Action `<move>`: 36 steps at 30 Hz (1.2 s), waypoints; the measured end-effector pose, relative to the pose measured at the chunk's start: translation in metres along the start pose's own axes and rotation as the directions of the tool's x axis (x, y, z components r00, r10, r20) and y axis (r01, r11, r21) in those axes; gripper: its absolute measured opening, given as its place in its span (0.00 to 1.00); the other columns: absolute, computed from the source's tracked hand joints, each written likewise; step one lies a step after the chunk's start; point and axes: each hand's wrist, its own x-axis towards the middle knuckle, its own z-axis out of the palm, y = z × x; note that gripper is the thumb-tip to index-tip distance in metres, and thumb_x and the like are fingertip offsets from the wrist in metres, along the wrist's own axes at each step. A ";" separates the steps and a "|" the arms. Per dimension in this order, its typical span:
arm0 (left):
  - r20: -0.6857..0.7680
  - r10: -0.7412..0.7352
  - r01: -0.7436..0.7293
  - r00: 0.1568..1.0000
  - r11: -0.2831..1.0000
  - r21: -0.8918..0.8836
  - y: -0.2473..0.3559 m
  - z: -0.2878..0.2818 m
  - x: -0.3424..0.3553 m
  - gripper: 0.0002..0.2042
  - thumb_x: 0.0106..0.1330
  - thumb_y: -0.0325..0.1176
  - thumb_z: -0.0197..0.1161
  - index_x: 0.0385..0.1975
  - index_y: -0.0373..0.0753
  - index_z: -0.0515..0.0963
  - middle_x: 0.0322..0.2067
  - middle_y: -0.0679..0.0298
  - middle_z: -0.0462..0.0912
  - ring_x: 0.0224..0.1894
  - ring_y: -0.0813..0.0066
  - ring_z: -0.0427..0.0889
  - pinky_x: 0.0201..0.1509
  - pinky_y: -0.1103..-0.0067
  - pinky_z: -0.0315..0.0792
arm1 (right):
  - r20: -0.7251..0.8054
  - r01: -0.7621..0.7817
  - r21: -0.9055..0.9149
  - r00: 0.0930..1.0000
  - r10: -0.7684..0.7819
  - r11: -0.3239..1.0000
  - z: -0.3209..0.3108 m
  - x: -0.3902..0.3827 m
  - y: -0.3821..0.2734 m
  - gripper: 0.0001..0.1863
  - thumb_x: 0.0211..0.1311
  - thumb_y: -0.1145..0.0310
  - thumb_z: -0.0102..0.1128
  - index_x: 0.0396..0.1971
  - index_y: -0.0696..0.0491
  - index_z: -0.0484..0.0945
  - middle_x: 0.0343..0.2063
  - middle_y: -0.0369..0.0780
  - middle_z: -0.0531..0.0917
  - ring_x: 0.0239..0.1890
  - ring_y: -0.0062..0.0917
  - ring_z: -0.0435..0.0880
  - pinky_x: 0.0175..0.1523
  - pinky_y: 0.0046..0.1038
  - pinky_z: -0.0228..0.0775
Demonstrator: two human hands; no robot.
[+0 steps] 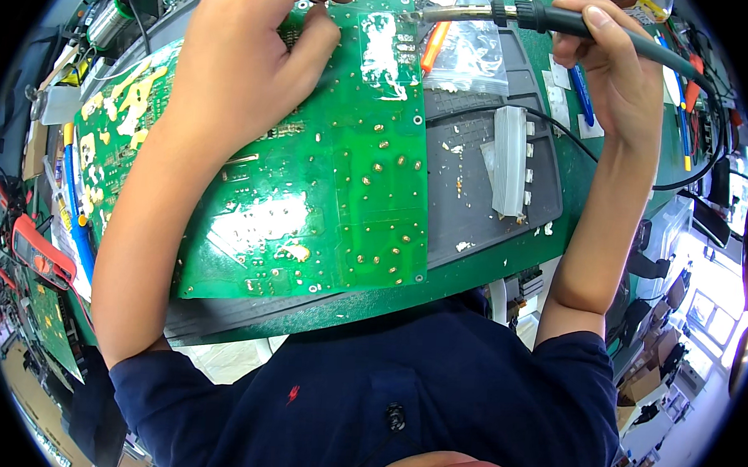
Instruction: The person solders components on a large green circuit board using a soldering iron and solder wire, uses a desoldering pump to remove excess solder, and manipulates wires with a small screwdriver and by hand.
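A large green circuit board [375, 208] lies solder side up before me, its left part patched with yellowish coating. My left hand [256, 61] is over its upper left part, fingers closed in a pinch; what they hold is hidden. In my right hand [615, 69] is a soldering iron [558, 21], gripped by its dark handle. Its tip points left and reaches the board's top right corner, beside a shiny whitish patch [382, 54]. I cannot tell whether the tip touches a joint. The iron's black cable curves down at the right.
Under the board is a grey mat [466, 229] with scraps on it. A finned grey piece [509, 160] and a clear plastic bag [473, 62] with an orange-handled tool [435, 46] lie right of the board. A wire spool [109, 23] stands upper left, above a red meter [41, 251].
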 end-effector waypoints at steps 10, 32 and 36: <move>0.087 0.002 -0.010 0.996 0.996 0.094 0.004 -0.012 0.009 0.15 0.54 0.25 0.54 0.43 0.31 0.71 0.38 0.48 0.74 0.43 0.49 0.76 0.52 0.64 0.71 | 0.151 -0.035 -0.135 0.987 0.056 0.990 -0.017 0.007 0.013 0.17 0.75 0.63 0.56 0.47 0.62 0.85 0.26 0.37 0.85 0.29 0.18 0.83 0.38 0.22 0.73; -0.281 -0.396 0.461 0.874 0.858 0.224 0.054 -0.187 -0.159 0.17 0.66 0.27 0.52 0.53 0.32 0.75 0.53 0.57 0.81 0.59 0.67 0.77 0.66 0.68 0.66 | 0.169 -0.018 -0.087 0.985 0.033 0.996 -0.009 0.007 0.012 0.17 0.76 0.64 0.55 0.49 0.64 0.83 0.28 0.37 0.84 0.31 0.17 0.80 0.40 0.21 0.72; -0.351 -0.481 0.582 0.803 0.758 0.293 0.053 -0.210 -0.204 0.13 0.67 0.25 0.55 0.50 0.31 0.77 0.50 0.59 0.82 0.53 0.72 0.78 0.60 0.73 0.70 | 0.146 -0.052 -0.031 0.988 0.056 0.998 -0.013 0.009 0.016 0.17 0.74 0.63 0.59 0.47 0.62 0.85 0.29 0.38 0.85 0.32 0.17 0.83 0.41 0.20 0.74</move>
